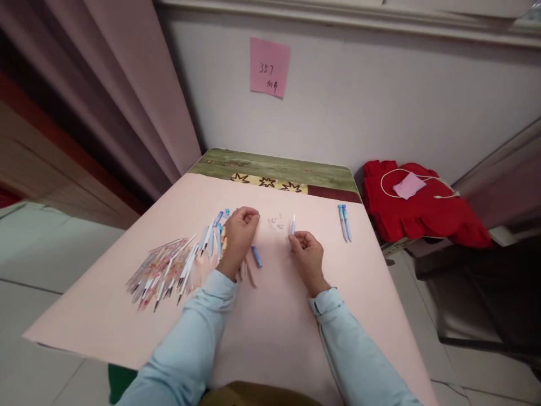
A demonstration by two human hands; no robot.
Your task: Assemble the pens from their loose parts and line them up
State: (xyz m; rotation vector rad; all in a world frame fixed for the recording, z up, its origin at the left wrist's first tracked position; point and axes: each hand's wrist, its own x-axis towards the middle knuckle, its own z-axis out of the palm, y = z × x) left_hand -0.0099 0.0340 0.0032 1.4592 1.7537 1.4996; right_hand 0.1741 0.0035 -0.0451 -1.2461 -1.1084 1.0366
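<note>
- far left on the table (105, 316), a fanned pile of slender sticks (163, 273)!
- left hand (242, 231) beside it, fingertips drawn close; can't tell if they grip anything.
- small loose bits (276, 221) between the hands.
- right hand (306, 251) pinches a slim piece (293, 225) upright: single-piece handling, it seems; next calls for steady, precise fingers.
- far right, two pens (344, 223), side by side!

Pen parts (163, 269) L on tbl (274, 338), 2 pens (342, 223) R (side by side).
</note>
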